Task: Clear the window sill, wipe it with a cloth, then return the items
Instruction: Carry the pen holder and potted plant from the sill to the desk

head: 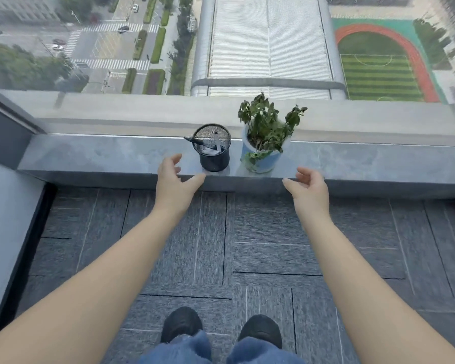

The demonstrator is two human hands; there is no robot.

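A grey stone window sill [103, 157] runs across the view below a large window. On it stands a black mesh pen holder [214, 157] with a pen and some white items inside. Right beside it is a leafy plant in a white and blue pot [263, 160]. My left hand [172, 179] hovers open at the sill's front edge, just left of the pen holder. Over the same edge, my right hand [309, 187] is open, just right of the pot. Neither hand touches anything. No cloth is in view.
Dark grey carpet tiles [247, 245] cover the floor below the sill. My shoes [221, 329] stand well back from it. A dark wall panel [5, 132] closes the left end. Streets and a sports field lie far below outside.
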